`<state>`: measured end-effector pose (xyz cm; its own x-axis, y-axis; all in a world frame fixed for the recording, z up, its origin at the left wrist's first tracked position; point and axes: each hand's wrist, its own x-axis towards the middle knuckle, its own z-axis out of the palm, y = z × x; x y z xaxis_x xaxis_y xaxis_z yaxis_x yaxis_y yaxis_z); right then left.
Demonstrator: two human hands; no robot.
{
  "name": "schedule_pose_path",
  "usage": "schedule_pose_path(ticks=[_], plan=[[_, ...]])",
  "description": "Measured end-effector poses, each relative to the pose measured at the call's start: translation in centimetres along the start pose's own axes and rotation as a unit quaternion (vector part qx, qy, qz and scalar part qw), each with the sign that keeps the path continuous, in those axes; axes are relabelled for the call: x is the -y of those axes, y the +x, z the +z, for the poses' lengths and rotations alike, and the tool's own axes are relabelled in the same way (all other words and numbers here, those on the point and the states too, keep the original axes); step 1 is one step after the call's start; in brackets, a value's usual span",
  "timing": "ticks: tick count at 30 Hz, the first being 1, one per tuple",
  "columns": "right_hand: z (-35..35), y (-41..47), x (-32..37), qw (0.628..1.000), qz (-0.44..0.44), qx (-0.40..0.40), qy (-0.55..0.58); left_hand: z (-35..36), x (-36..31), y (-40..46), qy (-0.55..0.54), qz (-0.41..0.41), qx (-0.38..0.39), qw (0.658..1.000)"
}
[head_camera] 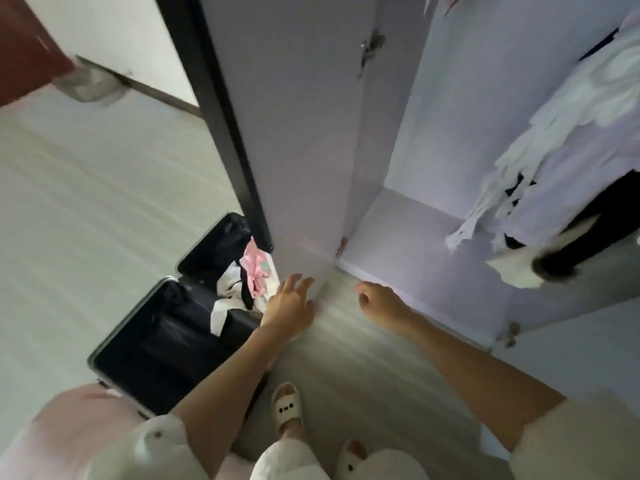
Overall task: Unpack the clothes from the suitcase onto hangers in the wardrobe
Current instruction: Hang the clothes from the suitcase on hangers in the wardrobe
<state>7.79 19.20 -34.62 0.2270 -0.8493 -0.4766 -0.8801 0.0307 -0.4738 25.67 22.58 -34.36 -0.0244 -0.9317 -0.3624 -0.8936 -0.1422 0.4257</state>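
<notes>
The clothes (pixel 247 289) left in the open black suitcase (pixel 166 344) on the floor look light and limp, so they would likely slump unless gathered at a collar or shoulder seam. They are a small crumpled heap of white, black and pink fabric at the case's hinge, beside the wardrobe door (pixel 294 133). The left hand (pixel 289 308) reaches toward them with fingers spread and empty; the right hand (pixel 375 301) hangs loosely curled, holding nothing
</notes>
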Motion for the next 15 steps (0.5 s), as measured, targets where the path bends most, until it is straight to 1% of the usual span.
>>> schedule_pose_path(ticks=[2,3,6,8,11,15], plan=[[3.5,0.6,3.4,0.997,-0.034,0.075,-0.014,-0.2,5.0,-1.8,-0.034,-0.054,0.011,0.998],[5.4,1.2,6.0,0.992,-0.060,0.110,-0.025,-0.9,8.1,-2.7,-0.053,-0.085,0.002,0.995],[9.6,3.8,13.6,0.979,-0.109,0.171,-0.022,-3.8,16.0,-4.2,-0.085,-0.158,-0.037,0.983],[12.0,5.9,18.3,0.970,-0.126,0.205,-0.028,-5.6,20.8,-4.3,-0.096,-0.198,-0.042,0.975],[15.8,10.0,23.8,0.966,-0.138,0.214,-0.039,-7.5,27.7,-2.8,-0.117,-0.222,-0.040,0.967],[20.4,15.8,25.7,0.973,-0.097,0.206,-0.025,-6.8,34.1,0.5,-0.153,-0.256,-0.038,0.954]])
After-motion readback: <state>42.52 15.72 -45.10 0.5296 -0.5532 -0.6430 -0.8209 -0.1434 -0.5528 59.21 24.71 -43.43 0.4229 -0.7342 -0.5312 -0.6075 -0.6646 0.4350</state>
